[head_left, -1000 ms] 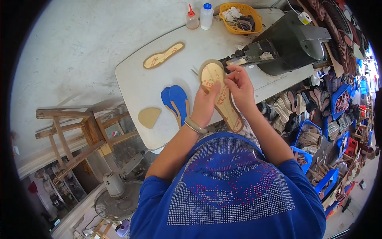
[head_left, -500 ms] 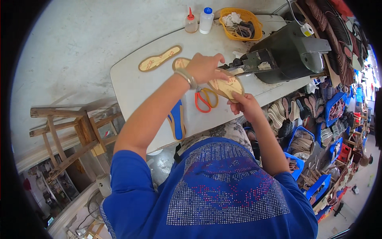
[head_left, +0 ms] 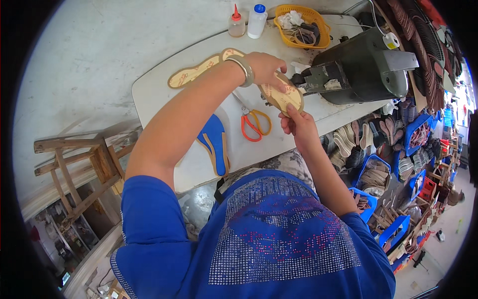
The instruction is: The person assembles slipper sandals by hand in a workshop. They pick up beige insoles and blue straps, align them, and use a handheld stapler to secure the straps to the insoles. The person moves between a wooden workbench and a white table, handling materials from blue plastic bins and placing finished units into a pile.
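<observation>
In the head view, the person bends over a white table (head_left: pixel 149 94) with both hands on one cream insole (head_left: pixel 280 99), which has red printing and a brown edge. This insole is above the table, near the front of a dark green machine (head_left: pixel 366 67), and it lies slantwise in the view. The right hand (head_left: pixel 301 127) is closed on its near, rounded end, with the thumb on the printed face. The left hand (head_left: pixel 266 70), with a metal bangle (head_left: pixel 243 70) on the wrist, lies across the middle of the insole and hides it. Its fingers are bent and touch the piece, but I cannot tell if they grip it.

To the left, a second insole (head_left: pixel 189 74) of the same kind lies on the table, and the far end of the held one overlaps it in the view. Near the hands lie scissors (head_left: pixel 256 124) with one orange and one yellow handle loop. To their left are two blue insoles (head_left: pixel 215 137), one partly over the other. Farther back stand a red-tipped bottle (head_left: pixel 236 27), a blue-capped bottle (head_left: pixel 257 24) and a yellow basket (head_left: pixel 326 37).
</observation>
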`<state>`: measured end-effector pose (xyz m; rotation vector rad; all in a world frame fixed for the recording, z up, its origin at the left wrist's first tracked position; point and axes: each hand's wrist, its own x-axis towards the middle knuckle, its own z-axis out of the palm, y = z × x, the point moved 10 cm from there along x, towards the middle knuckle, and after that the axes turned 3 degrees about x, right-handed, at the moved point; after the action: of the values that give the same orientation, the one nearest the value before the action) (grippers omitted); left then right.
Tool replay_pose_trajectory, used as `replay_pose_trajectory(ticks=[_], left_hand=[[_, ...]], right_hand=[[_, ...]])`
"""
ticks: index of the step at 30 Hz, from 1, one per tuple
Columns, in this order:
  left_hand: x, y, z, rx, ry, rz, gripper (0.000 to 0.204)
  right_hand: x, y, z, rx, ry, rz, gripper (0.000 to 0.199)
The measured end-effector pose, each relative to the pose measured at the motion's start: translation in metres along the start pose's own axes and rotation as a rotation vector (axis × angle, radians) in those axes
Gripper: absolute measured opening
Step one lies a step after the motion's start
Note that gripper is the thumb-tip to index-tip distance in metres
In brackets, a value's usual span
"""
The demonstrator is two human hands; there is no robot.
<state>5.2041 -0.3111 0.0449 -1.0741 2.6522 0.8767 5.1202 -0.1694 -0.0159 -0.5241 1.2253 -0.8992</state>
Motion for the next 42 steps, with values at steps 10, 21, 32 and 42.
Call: replay_pose_trajectory(ticks=[10, 21, 32, 42], left_hand=[[-0.019, -0.013, -0.006, -0.141, -0.039, -0.060, 0.046], [-0.057, -0.010, 0.012, -0.282, 0.154, -0.289, 0.048], [-0.075, 0.005, 0.034, -0.491, 0.366, -0.454, 0.048], [-0.077, 0.009, 0.034, -0.562, 0.427, -0.553, 0.060]], right_hand=[[0.024, -0.022, 0.002, -0.129, 0.033, 0.014, 0.039], [0.029, -0.048, -0.005, -0.283, 0.057, -0.072, 0.041], [-0.017, -0.007, 0.018, -0.211, -0.084, -0.069, 0.032], [-0.040, 0.009, 0.007, 0.042, -0.052, -0.037, 0.029]])
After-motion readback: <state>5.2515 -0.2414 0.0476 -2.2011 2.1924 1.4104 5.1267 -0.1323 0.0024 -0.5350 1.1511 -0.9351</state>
